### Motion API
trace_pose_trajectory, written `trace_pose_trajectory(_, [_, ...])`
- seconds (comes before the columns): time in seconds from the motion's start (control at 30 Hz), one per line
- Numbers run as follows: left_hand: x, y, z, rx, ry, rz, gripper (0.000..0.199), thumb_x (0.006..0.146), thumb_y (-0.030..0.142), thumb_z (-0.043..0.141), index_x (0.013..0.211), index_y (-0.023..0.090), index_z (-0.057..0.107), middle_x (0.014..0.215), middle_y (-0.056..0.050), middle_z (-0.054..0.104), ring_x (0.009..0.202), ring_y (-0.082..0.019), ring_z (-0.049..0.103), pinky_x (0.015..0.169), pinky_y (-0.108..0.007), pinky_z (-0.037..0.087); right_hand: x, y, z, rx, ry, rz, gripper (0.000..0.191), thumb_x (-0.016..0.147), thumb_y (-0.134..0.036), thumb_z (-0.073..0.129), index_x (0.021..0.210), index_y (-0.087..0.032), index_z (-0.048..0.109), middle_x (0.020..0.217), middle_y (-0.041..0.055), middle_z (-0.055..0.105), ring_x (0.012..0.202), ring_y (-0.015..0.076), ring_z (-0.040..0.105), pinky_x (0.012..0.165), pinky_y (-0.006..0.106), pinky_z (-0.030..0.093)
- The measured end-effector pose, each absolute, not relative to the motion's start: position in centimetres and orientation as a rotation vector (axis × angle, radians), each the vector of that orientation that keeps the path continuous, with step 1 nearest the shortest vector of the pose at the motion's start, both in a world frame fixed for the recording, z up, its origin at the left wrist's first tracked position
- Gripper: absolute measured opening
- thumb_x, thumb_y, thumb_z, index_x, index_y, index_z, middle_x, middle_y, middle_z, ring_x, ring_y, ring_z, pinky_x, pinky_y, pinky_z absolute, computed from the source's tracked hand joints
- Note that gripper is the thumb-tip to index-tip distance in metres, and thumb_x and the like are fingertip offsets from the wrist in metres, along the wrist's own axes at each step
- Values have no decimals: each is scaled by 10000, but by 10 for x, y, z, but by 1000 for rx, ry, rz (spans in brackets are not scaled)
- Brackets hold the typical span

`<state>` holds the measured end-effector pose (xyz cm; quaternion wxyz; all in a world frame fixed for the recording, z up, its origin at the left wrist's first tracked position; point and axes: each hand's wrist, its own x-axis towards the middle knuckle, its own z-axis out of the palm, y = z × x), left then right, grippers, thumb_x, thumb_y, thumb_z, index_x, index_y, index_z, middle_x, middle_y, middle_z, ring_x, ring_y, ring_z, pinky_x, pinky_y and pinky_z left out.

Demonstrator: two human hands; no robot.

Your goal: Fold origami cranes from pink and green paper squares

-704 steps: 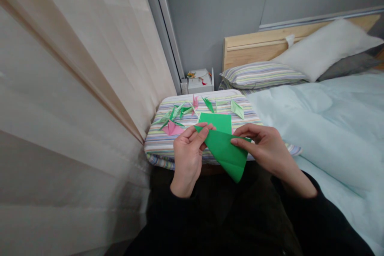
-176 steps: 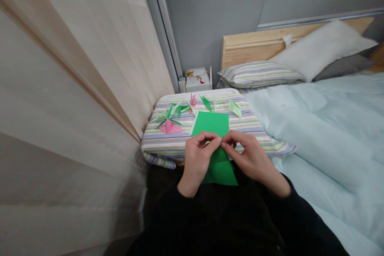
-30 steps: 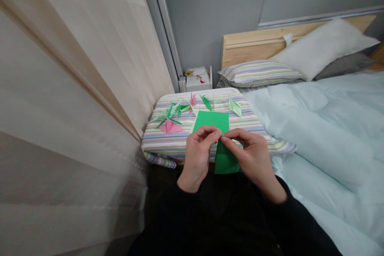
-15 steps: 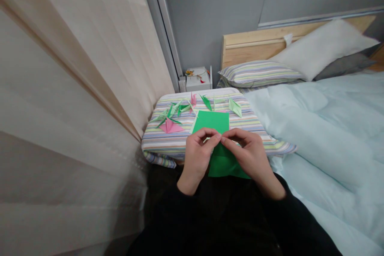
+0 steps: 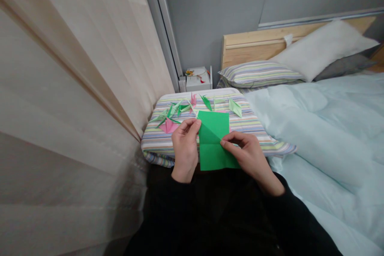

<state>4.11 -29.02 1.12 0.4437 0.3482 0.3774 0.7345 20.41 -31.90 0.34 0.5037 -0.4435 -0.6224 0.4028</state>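
A green sheet of origami paper (image 5: 212, 155), with a crease across it, is held up over the table's near edge. My left hand (image 5: 186, 148) pinches its upper left corner between thumb and fingers. My right hand (image 5: 246, 151) pinches the sheet at the right with thumb and forefinger. Behind it, another green sheet (image 5: 218, 117) lies on the striped cloth (image 5: 159, 144), partly hidden. Left of my left hand sits a pink folded paper piece (image 5: 168, 125), partly covered by the fingers.
Several green and pink paper cranes lie along the table's far side, with a light green folded piece (image 5: 235, 107) at the right. A curtain (image 5: 120, 68) hangs at left. The bed with a pale blue quilt (image 5: 315, 128) stands at right, a white cabinet (image 5: 198, 84) behind.
My hands were together, thumbs meeting at the paper's edge. Now my left hand has moved left and up with a corner, and the sheet is spread more open. The right hand has hardly moved.
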Motion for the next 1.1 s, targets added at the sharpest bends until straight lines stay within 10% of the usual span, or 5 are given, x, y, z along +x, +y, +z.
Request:
trace_pose_trajectory(0.83, [-4,-269,11,503,854,2036,271,699,331,857,826,181,670,739,17,677,664,-110,619,622,-221,453,244,-317,-11,-1207,-1282,810,193,826,-380,728,772,-199,689,643,18,681,626,188,654,644,324,515])
trace_pose_trajectory(0.97, [0,-270,11,513,882,1975,305,710,359,850,837,195,627,728,40,656,612,-88,581,559,-203,420,242,-317,-12,-1164,-1521,439,135,890,-335,681,959,-219,693,957,82,747,929,265,702,861,433,544])
trace_pose_trajectory(1.1, [12,-274,12,510,874,1899,319,699,341,850,817,198,591,705,60,614,584,-77,556,543,-196,411,221,-318,-12,-1068,-2011,20,411,899,-238,664,1306,-272,621,1492,116,573,1427,355,459,1153,592,323])
